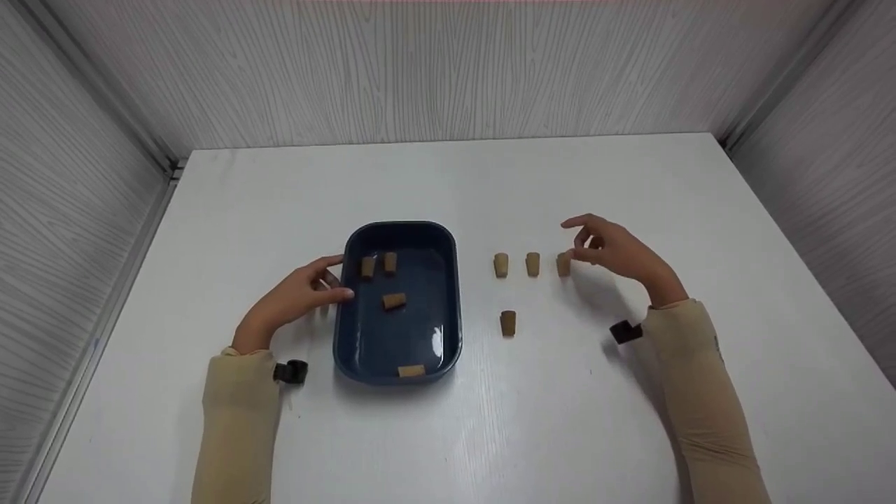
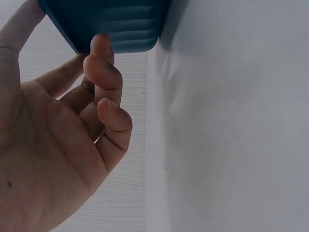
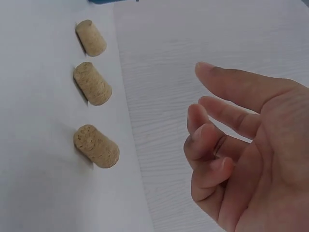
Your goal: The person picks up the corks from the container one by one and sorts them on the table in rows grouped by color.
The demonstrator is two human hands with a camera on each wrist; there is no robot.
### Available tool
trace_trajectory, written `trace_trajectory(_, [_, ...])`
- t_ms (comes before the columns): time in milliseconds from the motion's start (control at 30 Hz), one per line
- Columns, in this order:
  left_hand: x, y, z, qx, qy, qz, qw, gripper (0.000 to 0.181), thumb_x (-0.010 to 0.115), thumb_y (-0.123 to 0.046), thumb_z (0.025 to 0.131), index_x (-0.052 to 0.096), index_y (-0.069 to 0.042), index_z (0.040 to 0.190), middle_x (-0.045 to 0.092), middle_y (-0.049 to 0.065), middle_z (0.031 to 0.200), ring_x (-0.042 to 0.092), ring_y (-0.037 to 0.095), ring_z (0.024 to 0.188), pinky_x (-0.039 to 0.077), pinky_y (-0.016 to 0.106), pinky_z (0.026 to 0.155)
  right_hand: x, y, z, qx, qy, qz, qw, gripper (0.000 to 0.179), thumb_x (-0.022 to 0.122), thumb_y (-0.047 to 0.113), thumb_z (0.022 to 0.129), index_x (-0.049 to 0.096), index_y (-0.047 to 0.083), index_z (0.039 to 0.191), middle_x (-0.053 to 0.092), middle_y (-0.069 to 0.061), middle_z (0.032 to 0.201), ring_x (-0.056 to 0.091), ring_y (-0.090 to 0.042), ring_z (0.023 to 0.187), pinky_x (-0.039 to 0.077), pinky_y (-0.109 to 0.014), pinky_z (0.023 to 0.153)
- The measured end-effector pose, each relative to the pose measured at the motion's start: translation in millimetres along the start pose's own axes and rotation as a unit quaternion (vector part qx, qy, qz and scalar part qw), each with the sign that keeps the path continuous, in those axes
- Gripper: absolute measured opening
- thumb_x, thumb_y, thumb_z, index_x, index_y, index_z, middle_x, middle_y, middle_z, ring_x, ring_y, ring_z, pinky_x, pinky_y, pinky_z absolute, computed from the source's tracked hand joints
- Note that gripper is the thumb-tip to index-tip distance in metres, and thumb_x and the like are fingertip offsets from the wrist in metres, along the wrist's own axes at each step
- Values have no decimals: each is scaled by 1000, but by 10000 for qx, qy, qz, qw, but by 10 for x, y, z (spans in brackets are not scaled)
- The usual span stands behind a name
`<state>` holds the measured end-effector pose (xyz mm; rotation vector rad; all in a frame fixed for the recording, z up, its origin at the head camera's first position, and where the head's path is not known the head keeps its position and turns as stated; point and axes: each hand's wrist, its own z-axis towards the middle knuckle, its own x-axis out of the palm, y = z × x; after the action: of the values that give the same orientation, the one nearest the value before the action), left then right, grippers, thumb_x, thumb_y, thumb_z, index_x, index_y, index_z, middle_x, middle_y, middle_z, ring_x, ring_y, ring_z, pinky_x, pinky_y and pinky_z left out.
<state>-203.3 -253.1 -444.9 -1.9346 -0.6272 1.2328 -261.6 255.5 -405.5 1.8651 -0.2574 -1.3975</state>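
My left hand (image 1: 297, 294) holds the left side of a dark blue tray (image 1: 336, 336), thumb at the rim and other fingers along the outer wall. In the left wrist view the tray's ribbed wall (image 2: 130, 29) meets the fingertips, while the lower fingers curl loosely. My right hand (image 1: 612, 248) hovers with thumb and forefinger apart, nothing between them. Beneath its thumb lies a cork (image 1: 563, 265), the nearest (image 3: 96, 146) of three in a row. The middle cork (image 1: 533, 264) and the left cork (image 1: 501, 265) lie beside it.
A darker cork (image 1: 508, 323) lies in front of the row. Inside the tray, two corks (image 1: 390, 263) lie near the far left, another cork (image 1: 394, 301) near the middle, and a pale cork (image 1: 411, 370) at the near wall. Wood-grain panels (image 1: 448, 70) enclose the white table (image 1: 546, 434).
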Motion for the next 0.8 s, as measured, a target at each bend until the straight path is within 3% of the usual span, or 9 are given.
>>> trace_trajectory(233, [-8,6,-6,-33,41,-75,10000,79,67,-43,89,29,-15,153,58,14,116,57,24,92,44,35,75,37,153,51,-400,-230,427,9980,46,64,17,94,49,13,137,54,-2,97,49,-10,71,41,-23,65])
trace_trajectory(800, [7,-8,-26,50,-6,-103,9999,78,68,-45,88,33,-17,151,58,13,112,55,24,87,44,35,71,418,909,203,-1278,720,274,9888,45,66,22,92,51,18,135,60,-4,97,56,-18,69,47,-26,65])
